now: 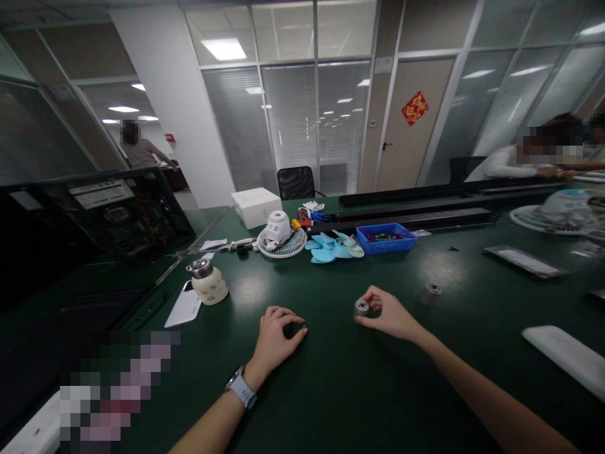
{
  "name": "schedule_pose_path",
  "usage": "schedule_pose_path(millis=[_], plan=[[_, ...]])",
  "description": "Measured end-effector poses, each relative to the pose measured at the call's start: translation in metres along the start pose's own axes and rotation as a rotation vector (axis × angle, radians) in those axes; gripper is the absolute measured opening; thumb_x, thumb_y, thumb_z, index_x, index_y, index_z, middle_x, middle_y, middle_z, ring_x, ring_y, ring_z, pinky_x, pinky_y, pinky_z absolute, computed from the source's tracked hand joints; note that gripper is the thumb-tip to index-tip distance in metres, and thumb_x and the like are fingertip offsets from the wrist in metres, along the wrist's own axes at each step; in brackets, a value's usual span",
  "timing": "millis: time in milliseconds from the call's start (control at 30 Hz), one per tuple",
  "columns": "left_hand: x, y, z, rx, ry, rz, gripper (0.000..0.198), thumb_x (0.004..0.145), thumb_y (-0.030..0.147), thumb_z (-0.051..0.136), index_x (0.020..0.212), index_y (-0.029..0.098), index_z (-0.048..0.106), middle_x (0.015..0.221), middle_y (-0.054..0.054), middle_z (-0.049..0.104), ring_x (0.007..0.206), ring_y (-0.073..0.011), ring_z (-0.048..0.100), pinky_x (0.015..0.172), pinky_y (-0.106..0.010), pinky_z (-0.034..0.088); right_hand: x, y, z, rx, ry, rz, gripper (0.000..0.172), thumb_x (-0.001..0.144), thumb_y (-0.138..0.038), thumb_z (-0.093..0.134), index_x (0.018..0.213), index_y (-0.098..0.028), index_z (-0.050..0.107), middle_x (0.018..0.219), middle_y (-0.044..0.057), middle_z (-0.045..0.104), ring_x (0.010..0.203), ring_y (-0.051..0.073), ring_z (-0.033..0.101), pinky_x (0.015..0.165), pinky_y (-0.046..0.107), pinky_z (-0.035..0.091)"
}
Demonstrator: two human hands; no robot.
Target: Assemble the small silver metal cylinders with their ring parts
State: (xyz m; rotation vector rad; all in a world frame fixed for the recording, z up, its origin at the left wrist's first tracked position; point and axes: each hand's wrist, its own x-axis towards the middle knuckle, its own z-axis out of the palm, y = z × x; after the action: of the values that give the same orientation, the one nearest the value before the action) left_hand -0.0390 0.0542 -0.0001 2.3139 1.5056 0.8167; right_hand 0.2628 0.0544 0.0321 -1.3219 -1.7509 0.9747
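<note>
My right hand (387, 313) grips a small silver cylinder, seemingly a motor (361, 307), upright between thumb and fingers just above or on the green table (331, 391). My left hand (278, 337), with a watch (241, 386) on its wrist, pinches a tiny dark piece between thumb and forefinger; it is too small to name. Behind my right wrist stands a second metal cylinder of the same look (431, 294).
Farther back lie blue fan blades (328, 247), a white fan housing (278, 232), a blue parts tray (390, 246) and a white box (256, 207). A cream flask (212, 287) stands left; a white slab (567, 356) lies right. People are in the background.
</note>
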Motion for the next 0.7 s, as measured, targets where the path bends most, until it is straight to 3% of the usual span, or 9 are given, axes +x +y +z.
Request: schedule_pose_path(millis=[67,200,300,500,700], plan=[[0.0,0.001,0.0,-0.004,0.011,0.006,0.029,0.08,0.049,0.061,0.095,0.028,0.073,0.103,-0.006,0.066,0.104,-0.0283,0.051,0.086,-0.047,0.042,-0.002,0.0,-0.039,-0.009,0.006,0.084,0.035,0.061,-0.029,0.076,0.084,-0.02,0.051,0.089,0.006,0.071,0.082,0.02,0.069,0.078,0.037,0.055],[0.0,0.003,-0.001,-0.006,0.013,-0.004,0.031,0.08,0.051,0.061,0.096,0.028,0.072,0.101,-0.006,0.067,0.103,-0.0282,0.051,0.086,-0.047,0.042,-0.021,0.02,-0.116,-0.077,0.146,0.277,0.034,0.054,-0.03,0.075,0.076,-0.022,0.05,0.088,0.009,0.073,0.087,0.026,0.07,0.078,0.037,0.055],[0.0,0.003,-0.001,-0.01,0.003,-0.006,0.032,0.08,0.053,0.06,0.096,0.028,0.072,0.102,-0.006,0.067,0.104,-0.0283,0.051,0.086,-0.047,0.042,-0.037,0.042,-0.149,-0.192,0.199,0.339,0.03,0.051,-0.03,0.073,0.069,-0.023,0.051,0.087,0.011,0.073,0.087,0.027,0.069,0.076,0.033,0.053],[0.0,0.002,-0.002,-0.042,0.029,-0.025,0.033,0.084,0.055,0.054,0.098,0.029,0.071,0.101,-0.004,0.068,0.103,-0.0266,0.052,0.087,-0.045,0.042,-0.039,0.058,-0.15,-0.336,0.079,0.447,0.028,0.05,-0.031,0.071,0.068,-0.023,0.052,0.077,0.007,0.071,0.079,0.026,0.069,0.067,0.031,0.053],[0.002,-0.002,-0.001,-0.131,0.155,-0.082,0.036,0.094,0.047,0.04,0.102,0.025,0.067,0.104,-0.003,0.068,0.103,-0.0239,0.052,0.092,-0.043,0.041,-0.042,0.061,-0.153,-0.379,0.087,0.489,0.029,0.048,-0.029,0.072,0.073,-0.023,0.056,0.078,0.007,0.072,0.078,0.026,0.069,0.067,0.032,0.054]])
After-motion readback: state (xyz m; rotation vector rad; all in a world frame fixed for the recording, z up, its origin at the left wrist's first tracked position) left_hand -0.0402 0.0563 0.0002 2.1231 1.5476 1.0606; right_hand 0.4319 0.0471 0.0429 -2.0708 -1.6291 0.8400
